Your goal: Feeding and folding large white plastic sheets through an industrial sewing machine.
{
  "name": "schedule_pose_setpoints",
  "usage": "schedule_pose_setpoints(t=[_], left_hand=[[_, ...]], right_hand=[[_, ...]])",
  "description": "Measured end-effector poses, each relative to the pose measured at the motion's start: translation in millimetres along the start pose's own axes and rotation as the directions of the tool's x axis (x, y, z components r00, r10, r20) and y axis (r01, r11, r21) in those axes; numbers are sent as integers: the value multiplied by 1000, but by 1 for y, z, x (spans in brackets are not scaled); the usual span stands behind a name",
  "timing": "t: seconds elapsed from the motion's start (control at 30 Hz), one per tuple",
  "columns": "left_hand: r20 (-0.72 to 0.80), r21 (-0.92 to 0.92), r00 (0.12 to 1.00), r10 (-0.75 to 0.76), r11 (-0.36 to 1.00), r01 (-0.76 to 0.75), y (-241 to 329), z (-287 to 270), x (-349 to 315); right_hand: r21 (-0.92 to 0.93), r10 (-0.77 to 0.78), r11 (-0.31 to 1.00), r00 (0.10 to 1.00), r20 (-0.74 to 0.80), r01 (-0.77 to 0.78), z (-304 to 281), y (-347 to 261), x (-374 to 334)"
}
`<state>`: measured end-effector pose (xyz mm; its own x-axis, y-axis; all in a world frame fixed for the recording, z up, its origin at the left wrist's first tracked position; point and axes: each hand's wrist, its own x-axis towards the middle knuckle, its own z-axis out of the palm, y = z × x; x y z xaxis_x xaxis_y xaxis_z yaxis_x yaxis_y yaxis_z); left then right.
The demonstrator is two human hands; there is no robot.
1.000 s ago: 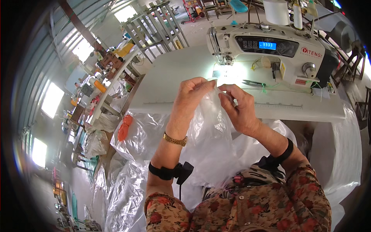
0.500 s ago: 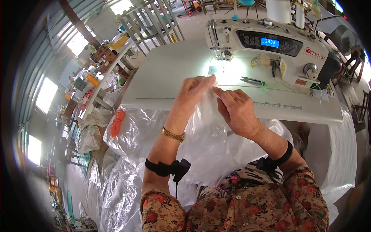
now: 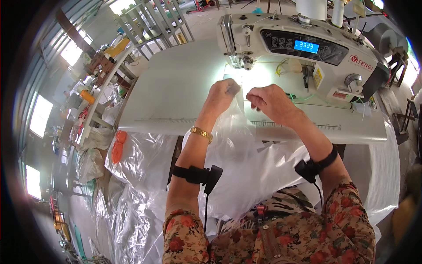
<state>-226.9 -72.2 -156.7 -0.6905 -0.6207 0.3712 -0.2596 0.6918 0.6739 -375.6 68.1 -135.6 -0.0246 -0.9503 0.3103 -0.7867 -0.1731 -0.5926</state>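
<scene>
Looking down from the wearer's head, we are seeing a pale bench (image 3: 176, 75) stretching across the middle of a workshop. Clear plastic sheeting (image 3: 231, 158) is spreading over the person's lap, draping below the bench's near edge and rising in a narrowing fold between the forearms. We are facing a white sewing machine (image 3: 343, 72), which is standing on the bench at the upper right, its lamp throwing a bright patch onto the surface under the needle end. A floral shirt (image 3: 281, 242) is filling the bottom of the view, and a slatted rack (image 3: 151, 24) is standing beyond the bench at the upper left.

Near the centre, we are watching two bare hands just beside each other, in front of the lit patch. The left hand (image 3: 223, 94) is grasping the top of the plastic, which is hanging down from its fingers. The right hand (image 3: 273, 103) is hovering over the bench's front part with its fingers curled; we are unable to tell whether it is pinching any of the film.

Among the smaller things, we are noticing a white thread cone (image 3: 311, 8) standing behind the machine and an orange-red bundle (image 3: 118, 147) lying on the plastic at the left. Black straps (image 3: 193, 174) are circling both forearms, a gold-coloured watch (image 3: 201, 134) is circling the left wrist, and a small display (image 3: 306, 46) is glowing blue on the machine's front. Smallest of all, green thread (image 3: 305, 97) is trailing across the bench just right of the right hand.
</scene>
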Motion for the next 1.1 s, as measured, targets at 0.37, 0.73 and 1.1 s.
schedule_pose_setpoints(t=[0.37,0.73,1.1], left_hand=[[14,55,981,-192,980,191,-37,41,28],[-70,462,975,211,873,-155,10,32,-24],[185,462,966,180,851,-248,-5,31,-27]], right_hand=[[-372,-297,894,952,-76,249,40,58,30],[-501,-199,851,980,-30,158,43,64,29],[-435,-133,896,988,-78,86,45,66,35]])
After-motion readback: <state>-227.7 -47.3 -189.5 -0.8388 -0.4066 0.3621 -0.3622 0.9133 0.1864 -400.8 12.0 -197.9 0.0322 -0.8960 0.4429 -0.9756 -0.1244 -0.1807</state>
